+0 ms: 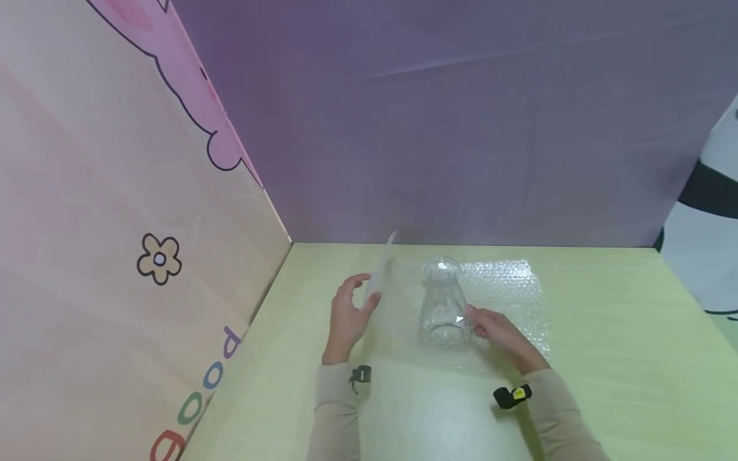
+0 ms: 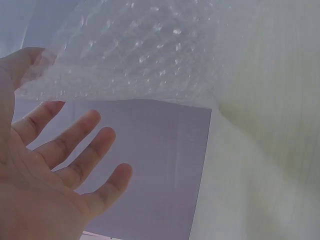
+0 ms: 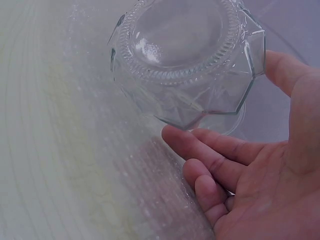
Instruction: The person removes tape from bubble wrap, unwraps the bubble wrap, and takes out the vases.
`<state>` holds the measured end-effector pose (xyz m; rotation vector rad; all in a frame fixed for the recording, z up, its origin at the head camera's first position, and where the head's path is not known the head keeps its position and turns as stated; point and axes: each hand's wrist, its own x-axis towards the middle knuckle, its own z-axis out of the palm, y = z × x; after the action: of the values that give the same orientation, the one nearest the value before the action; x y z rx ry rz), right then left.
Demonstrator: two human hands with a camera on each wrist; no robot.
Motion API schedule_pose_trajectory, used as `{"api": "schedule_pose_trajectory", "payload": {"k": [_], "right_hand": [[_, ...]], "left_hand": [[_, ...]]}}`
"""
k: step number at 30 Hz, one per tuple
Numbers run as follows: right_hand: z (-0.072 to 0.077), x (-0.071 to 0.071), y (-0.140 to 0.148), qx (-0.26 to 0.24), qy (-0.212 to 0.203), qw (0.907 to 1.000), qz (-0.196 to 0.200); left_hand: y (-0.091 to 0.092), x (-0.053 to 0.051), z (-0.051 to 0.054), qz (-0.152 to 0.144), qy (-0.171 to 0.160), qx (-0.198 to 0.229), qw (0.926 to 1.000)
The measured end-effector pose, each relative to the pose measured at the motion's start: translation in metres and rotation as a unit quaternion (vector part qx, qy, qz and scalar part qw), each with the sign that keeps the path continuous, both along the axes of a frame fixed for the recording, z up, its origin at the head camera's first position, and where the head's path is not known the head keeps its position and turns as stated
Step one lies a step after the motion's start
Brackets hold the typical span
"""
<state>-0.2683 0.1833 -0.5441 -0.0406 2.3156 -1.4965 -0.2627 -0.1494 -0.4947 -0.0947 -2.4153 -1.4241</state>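
At the near edge of the tabletop, a left sleeve and a right sleeve reach in, each with a dark camera at the wrist. Beyond them, the right hand pinches the wide bottom end of a clear glass vase, thumb on one side and fingers on the other. The vase lies tilted on its side, base toward the near edge and mouth toward the far edge, over a sheet of bubble wrap; whether it touches the sheet is hard to tell. The left hand pinches the sheet's raised left edge between thumb and forefinger, its other fingers spread loosely. The sheet stops just short of the tabletop's far edge, between the two far corners. Behind that edge stands a purple wall; a pale side panel with a flower runs along the left edge.
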Motion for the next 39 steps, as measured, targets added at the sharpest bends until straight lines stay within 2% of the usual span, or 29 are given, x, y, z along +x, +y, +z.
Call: {"api": "schedule_pose_trajectory", "payload": {"k": [12,21,25,34,39], "right_hand": [[0.0,0.0,0.001,-0.006,-0.002,1.0,-0.004],[0.0,-0.001,0.002,-0.002,0.003,1.0,-0.002],[-0.001,-0.002,0.001,-0.003,0.004,1.0,-0.006],[0.001,-0.001,-0.002,-0.009,0.002,0.9999,-0.008],[0.002,0.0,-0.001,0.008,0.005,0.9999,-0.002]], "left_hand": [[-0.016,0.003,0.0,0.019,0.008,0.019,0.9996],[-0.028,0.006,-0.004,0.047,0.001,0.033,0.9983],[-0.034,0.009,-0.005,0.052,0.006,0.024,0.9984],[-0.049,0.016,-0.011,0.074,-0.033,0.0,0.9967],[-0.054,0.018,-0.012,0.081,-0.041,-0.008,0.9958]]}}
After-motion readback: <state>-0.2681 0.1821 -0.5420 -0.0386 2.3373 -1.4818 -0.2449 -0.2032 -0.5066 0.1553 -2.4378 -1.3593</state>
